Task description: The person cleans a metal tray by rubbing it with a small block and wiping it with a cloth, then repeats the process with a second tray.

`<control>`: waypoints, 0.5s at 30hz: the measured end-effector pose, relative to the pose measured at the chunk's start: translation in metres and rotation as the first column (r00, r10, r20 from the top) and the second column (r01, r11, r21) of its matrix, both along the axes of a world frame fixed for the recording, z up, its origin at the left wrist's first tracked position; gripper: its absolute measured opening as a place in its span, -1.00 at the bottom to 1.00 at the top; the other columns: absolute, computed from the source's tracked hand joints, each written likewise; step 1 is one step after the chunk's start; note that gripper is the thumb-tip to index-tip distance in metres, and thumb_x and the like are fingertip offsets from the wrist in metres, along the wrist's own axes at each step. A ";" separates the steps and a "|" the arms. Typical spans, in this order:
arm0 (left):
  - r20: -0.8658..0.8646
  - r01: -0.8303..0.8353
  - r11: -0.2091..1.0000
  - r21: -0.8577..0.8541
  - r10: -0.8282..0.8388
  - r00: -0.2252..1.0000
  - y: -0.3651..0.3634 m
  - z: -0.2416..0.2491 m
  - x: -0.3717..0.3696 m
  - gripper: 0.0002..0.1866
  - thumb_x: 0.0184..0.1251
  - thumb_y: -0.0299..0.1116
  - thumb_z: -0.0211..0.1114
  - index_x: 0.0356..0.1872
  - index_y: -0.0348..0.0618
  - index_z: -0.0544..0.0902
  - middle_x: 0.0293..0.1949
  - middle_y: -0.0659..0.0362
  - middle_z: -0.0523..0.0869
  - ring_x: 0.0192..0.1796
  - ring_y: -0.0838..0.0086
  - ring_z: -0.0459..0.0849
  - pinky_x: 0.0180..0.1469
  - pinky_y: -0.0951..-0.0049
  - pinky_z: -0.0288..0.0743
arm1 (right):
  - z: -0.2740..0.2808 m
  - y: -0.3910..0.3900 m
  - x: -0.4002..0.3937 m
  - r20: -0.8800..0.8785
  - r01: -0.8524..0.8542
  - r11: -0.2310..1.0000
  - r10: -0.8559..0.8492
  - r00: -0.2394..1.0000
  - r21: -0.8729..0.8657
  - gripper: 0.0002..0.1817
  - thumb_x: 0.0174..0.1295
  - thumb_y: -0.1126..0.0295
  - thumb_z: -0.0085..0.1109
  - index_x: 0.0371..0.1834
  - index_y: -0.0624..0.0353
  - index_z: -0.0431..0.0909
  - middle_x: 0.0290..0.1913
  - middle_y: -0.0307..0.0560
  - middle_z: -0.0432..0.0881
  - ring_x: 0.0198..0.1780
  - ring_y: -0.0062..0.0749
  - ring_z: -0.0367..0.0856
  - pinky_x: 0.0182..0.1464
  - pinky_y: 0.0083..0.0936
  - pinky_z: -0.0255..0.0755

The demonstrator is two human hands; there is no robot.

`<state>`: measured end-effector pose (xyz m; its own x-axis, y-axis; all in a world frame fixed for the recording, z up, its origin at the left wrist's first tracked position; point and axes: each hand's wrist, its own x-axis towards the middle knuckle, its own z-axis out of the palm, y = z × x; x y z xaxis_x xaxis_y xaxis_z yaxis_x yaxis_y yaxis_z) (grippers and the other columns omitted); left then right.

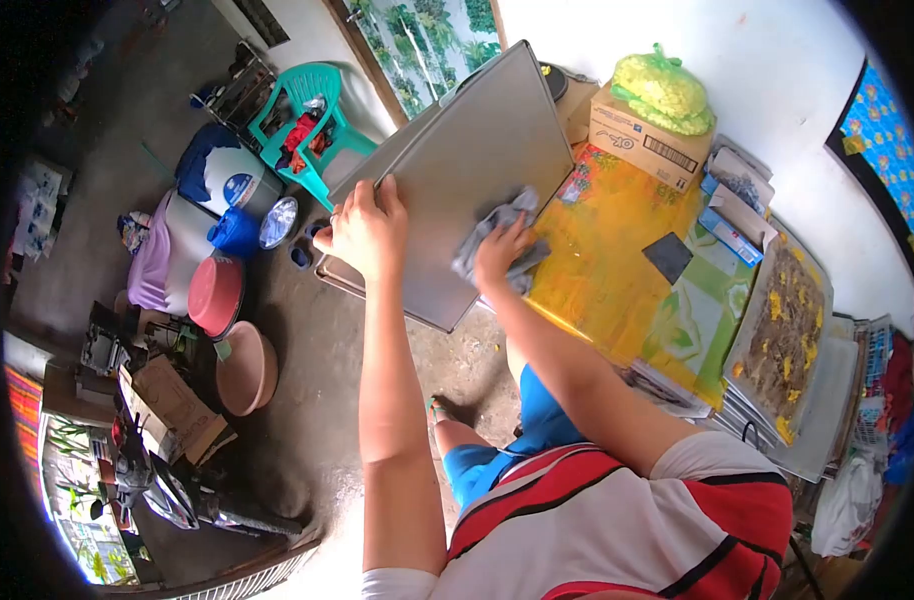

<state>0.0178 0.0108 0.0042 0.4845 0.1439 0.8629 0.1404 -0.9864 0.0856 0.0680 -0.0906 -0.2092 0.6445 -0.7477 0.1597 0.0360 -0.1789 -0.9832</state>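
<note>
A large grey metal baking tray is held up on its edge, tilted, in front of me. My left hand grips its left rim, fingers over the edge. Pressed to the lower right of the tray's flat face is a crumpled grey cloth, and my right hand is closed on it. Part of another tray or panel shows behind the first one. The tray's lower edge is beside the table with a yellow patterned cover.
On the table stand a cardboard box under a bag of yellow pieces, and a dark square. Stacked trays with yellow bits lie at right. A green chair, pink basin and motorbike stand left.
</note>
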 end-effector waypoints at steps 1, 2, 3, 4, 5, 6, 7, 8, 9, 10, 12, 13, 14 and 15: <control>-0.038 -0.013 1.000 -0.020 0.012 0.999 0.000 0.001 -0.002 -0.73 0.21 0.04 0.29 -0.39 0.09 0.65 -0.43 0.30 0.76 -0.27 0.30 0.73 -0.18 0.14 0.20 | 0.002 0.026 -0.026 0.011 -0.040 0.997 0.041 0.999 -0.063 -0.38 0.39 0.33 -0.06 0.49 0.19 0.06 0.43 0.50 0.01 0.41 0.37 0.04 0.42 0.06 -0.05; -0.075 -0.026 0.999 -0.042 0.023 0.997 -0.001 0.002 -0.004 -0.72 0.22 0.04 0.28 -0.38 0.09 0.65 -0.42 0.30 0.76 -0.27 0.29 0.73 -0.19 0.14 0.21 | 0.010 0.050 -0.056 0.020 -0.112 0.990 0.114 0.993 -0.082 -0.37 0.37 0.38 -0.04 0.49 0.21 0.06 0.43 0.49 0.00 0.42 0.38 0.02 0.43 0.09 -0.07; -0.108 -0.040 0.997 -0.065 0.033 0.994 -0.002 0.004 -0.007 -0.71 0.23 0.05 0.27 -0.37 0.08 0.65 -0.41 0.30 0.76 -0.27 0.28 0.73 -0.20 0.14 0.23 | 0.016 0.071 -0.083 0.029 -0.182 0.978 0.186 0.982 -0.104 -0.36 0.34 0.44 -0.02 0.49 0.23 0.05 0.44 0.49 -0.01 0.43 0.38 0.00 0.45 0.12 -0.10; -0.140 -0.045 0.995 -0.086 0.033 0.990 -0.004 0.006 -0.011 -0.71 0.24 0.05 0.26 -0.37 0.07 0.65 -0.40 0.29 0.77 -0.26 0.27 0.73 -0.19 0.11 0.26 | 0.011 0.090 -0.103 0.146 -0.266 0.937 0.302 0.942 -0.225 -0.36 0.31 0.46 0.00 0.47 0.24 0.08 0.44 0.49 -0.02 0.45 0.39 -0.03 0.45 0.16 -0.13; -0.169 -0.052 0.993 -0.107 0.033 0.985 -0.005 0.009 -0.015 -0.70 0.25 0.05 0.24 -0.36 0.06 0.65 -0.39 0.28 0.77 -0.24 0.26 0.73 -0.18 0.07 0.29 | 0.007 0.101 -0.114 0.247 -0.327 0.877 0.424 0.871 -0.353 -0.36 0.28 0.49 0.02 0.46 0.25 0.11 0.44 0.49 -0.03 0.47 0.40 -0.06 0.45 0.19 -0.15; -0.198 -0.063 0.990 -0.128 0.037 0.979 -0.006 0.012 -0.019 -0.69 0.27 0.05 0.22 -0.36 0.05 0.65 -0.38 0.26 0.77 -0.23 0.25 0.73 -0.17 0.04 0.32 | 0.019 0.099 -0.118 0.257 -0.364 0.821 0.503 0.825 -0.440 -0.36 0.26 0.50 0.03 0.44 0.26 0.13 0.46 0.47 -0.04 0.48 0.41 -0.08 0.45 0.22 -0.16; -0.223 -0.046 0.991 -0.126 0.017 0.975 -0.007 0.013 -0.025 -0.69 0.28 0.07 0.20 -0.34 0.08 0.66 -0.36 0.24 0.77 -0.23 0.23 0.74 -0.17 0.01 0.36 | 0.041 0.093 -0.123 0.257 -0.395 0.756 0.580 0.773 -0.521 -0.37 0.25 0.50 0.04 0.42 0.26 0.16 0.47 0.45 -0.05 0.49 0.42 -0.10 0.45 0.25 -0.17; -0.250 -0.041 0.992 -0.120 0.010 0.968 -0.003 0.016 -0.034 -0.68 0.29 0.09 0.18 -0.31 0.10 0.67 -0.35 0.21 0.77 -0.22 0.21 0.74 -0.16 -0.02 0.39 | 0.066 0.088 -0.113 0.280 -0.445 0.725 0.641 0.715 -0.525 -0.41 0.27 0.42 0.05 0.39 0.27 0.21 0.49 0.40 -0.06 0.50 0.43 -0.12 0.45 0.26 -0.14; -0.272 -0.024 0.992 -0.120 -0.010 0.962 -0.007 0.019 -0.039 -0.67 0.30 0.11 0.16 -0.29 0.13 0.68 -0.34 0.18 0.77 -0.21 0.19 0.74 -0.15 -0.05 0.43 | 0.083 0.084 -0.106 0.290 -0.379 0.706 0.631 0.719 -0.598 -0.41 0.29 0.33 0.06 0.39 0.25 0.21 0.51 0.33 -0.06 0.51 0.37 -0.13 0.46 0.25 -0.16; -0.340 -0.011 0.991 -0.131 -0.034 0.940 -0.010 0.024 -0.044 -0.66 0.35 0.11 0.09 -0.22 0.14 0.66 -0.26 0.15 0.77 -0.16 0.16 0.74 -0.09 -0.09 0.43 | 0.092 0.086 -0.106 0.396 -0.532 0.721 0.690 0.606 -0.444 -0.40 0.29 0.30 0.08 0.38 0.24 0.22 0.49 0.32 -0.02 0.51 0.30 -0.10 0.46 0.24 -0.16; -0.384 0.013 0.990 -0.140 -0.067 0.921 -0.022 0.031 -0.047 -0.65 0.38 0.07 0.06 -0.17 0.11 0.66 -0.18 0.18 0.77 -0.06 0.17 0.71 -0.02 -0.10 0.41 | 0.103 0.089 -0.106 0.377 -0.726 0.600 0.792 0.480 -0.335 -0.44 0.33 0.25 0.05 0.36 0.18 0.24 0.44 0.16 0.14 0.43 0.09 0.09 0.40 -0.02 0.01; -0.408 0.024 0.987 -0.157 -0.087 0.909 -0.028 0.037 -0.050 -0.65 0.39 0.06 0.05 -0.16 0.09 0.66 -0.16 0.20 0.77 -0.02 0.18 0.70 0.00 -0.11 0.40 | 0.103 0.091 -0.108 0.362 -0.778 0.533 0.834 0.417 -0.332 -0.46 0.35 0.22 0.04 0.35 0.15 0.25 0.41 0.08 0.22 0.39 -0.01 0.19 0.37 -0.14 0.09; -0.444 0.018 0.986 -0.163 -0.089 0.891 -0.032 0.040 -0.049 -0.65 0.38 0.04 0.06 -0.15 0.06 0.66 -0.14 0.20 0.76 -0.01 0.19 0.69 0.03 -0.13 0.39 | 0.102 0.088 -0.112 0.324 -0.817 0.476 0.868 0.377 -0.325 -0.48 0.37 0.20 0.03 0.34 0.12 0.25 0.38 -0.01 0.30 0.35 -0.11 0.28 0.34 -0.27 0.17; -0.420 0.040 0.988 -0.150 -0.101 0.902 -0.036 0.040 -0.048 -0.66 0.37 0.03 0.08 -0.18 0.05 0.67 -0.16 0.20 0.77 -0.04 0.19 0.70 0.03 -0.14 0.39 | 0.084 0.093 -0.107 0.367 -0.793 0.463 0.872 0.326 -0.396 -0.57 0.38 0.24 0.03 0.27 0.10 0.30 0.38 -0.02 0.31 0.34 -0.15 0.30 0.33 -0.30 0.21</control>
<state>-0.0298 -0.0252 0.0444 0.8139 0.1953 0.5472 0.1236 -0.9785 0.1653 -0.0387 0.0022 -0.1247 0.7208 0.1898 0.6667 0.6596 0.1078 -0.7439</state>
